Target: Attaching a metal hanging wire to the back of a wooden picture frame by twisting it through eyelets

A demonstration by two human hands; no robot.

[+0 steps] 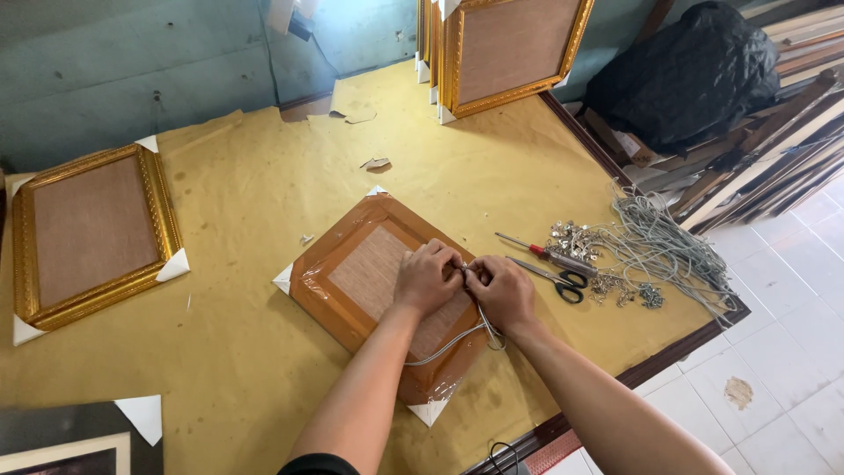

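Hands [466, 281] on face-down brown frame [352, 281], long axis running near-right to far-left.

Glossy clear plastic film wraps the brown wooden frame [369, 281], crinkling at its white paper corner guards. Its backing panel looks matt and fibrous, like pressed board. Across that frame runs a smooth grey cord [448, 345]. The table [264, 193] beneath the frame wears matt yellow-brown paper, creased and torn. Right of the frame, shiny metal scissors [549, 277] with black plastic handles. Left of it, a gilded frame [92, 233], ornate and glossy.
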